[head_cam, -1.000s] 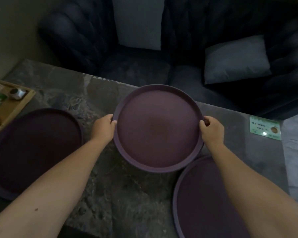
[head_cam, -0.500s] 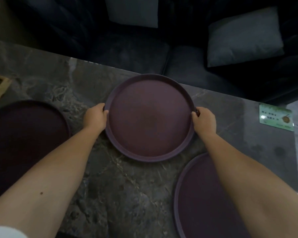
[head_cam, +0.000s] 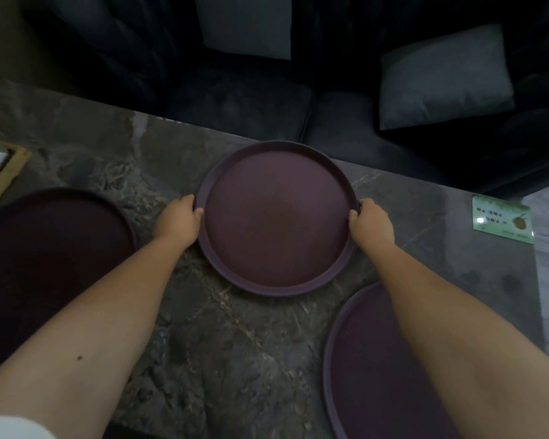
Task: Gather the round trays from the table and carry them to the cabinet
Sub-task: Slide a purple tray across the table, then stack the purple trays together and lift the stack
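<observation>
Round trays, three in view, all dark purple, on the grey marble counter. Far left at 9 o'clock: wooden box, cut off by the frame edge, something white in it, can't tell what. Left tray at 8 o'clock, flat on the counter, partly out of frame. My left hand clamped on the left rim of the middle tray, fingers curled over the edge. Middle tray sits at centre, close to the counter's far edge; can't tell if it's lifted or resting. My right hand clamped on its right rim, same grip. Right tray at 5 o'clock, under my right forearm, near the middle tray but apart. Green card at 3 o'clock by the counter's corner. Dark sofa beyond at 12, grey cushion at 1 o'clock.
</observation>
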Motion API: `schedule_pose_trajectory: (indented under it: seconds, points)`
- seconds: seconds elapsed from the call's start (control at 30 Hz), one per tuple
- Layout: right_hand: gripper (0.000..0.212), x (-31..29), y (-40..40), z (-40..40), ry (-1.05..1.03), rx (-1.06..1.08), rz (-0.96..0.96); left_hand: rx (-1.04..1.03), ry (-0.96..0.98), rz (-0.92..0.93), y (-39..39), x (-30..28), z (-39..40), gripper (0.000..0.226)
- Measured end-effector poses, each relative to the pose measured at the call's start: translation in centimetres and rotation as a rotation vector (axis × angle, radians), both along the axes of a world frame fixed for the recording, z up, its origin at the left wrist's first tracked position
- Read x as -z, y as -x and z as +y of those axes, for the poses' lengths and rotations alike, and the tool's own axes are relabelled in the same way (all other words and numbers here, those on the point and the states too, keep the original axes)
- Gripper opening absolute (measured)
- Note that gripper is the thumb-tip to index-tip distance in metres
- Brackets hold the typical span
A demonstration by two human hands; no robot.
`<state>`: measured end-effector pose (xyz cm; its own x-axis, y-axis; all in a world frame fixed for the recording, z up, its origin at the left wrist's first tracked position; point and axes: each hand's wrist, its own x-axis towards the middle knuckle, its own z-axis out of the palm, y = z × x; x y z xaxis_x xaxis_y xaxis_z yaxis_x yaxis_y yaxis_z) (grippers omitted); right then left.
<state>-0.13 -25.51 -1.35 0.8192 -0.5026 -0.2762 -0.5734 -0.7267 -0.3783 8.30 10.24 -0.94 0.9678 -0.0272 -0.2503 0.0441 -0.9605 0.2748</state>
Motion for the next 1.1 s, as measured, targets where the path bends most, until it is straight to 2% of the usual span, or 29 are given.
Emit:
schedule_pose_trajectory:
  seconds: [0.13, 0.27, 0.37, 0.5, 0.8, 1.1]
  points:
    - [0.045, -1.1, 1.4, 0.6, 0.119, -0.093, 0.062, 0.036, -0.083, 0.008, 1.1, -1.8, 0.3, 0.038]
    - [0.049, -2.8, 3.6, 2.0, 0.254, -0.215, 0.002, 0.31, -0.241, -0.14, 3.5, -4.1, -0.4, 0.035]
    - [0.06, -4.1, 5.7, 3.6, 0.281, -0.29, -0.042, 0.499, -0.204, -0.244, 6.0, -5.3, -1.2, 0.039]
    - [0.066, -5.6, 9.5, 5.4, 0.354, -0.358, -0.054, 0.621, -0.161, -0.293, 9.5, -5.9, -2.2, 0.06]
    - [0.067, -7.2, 21.3, 7.9, 0.354, -0.178, -0.021, 0.885, -0.161, -0.315, 16.5, -6.8, -5.9, 0.068]
    - [0.067, -7.5, 31.0, 5.5, 0.358, 0.018, 0.015, 1.088, -0.151, -0.33, 21.8, -7.8, -11.5, 0.069]
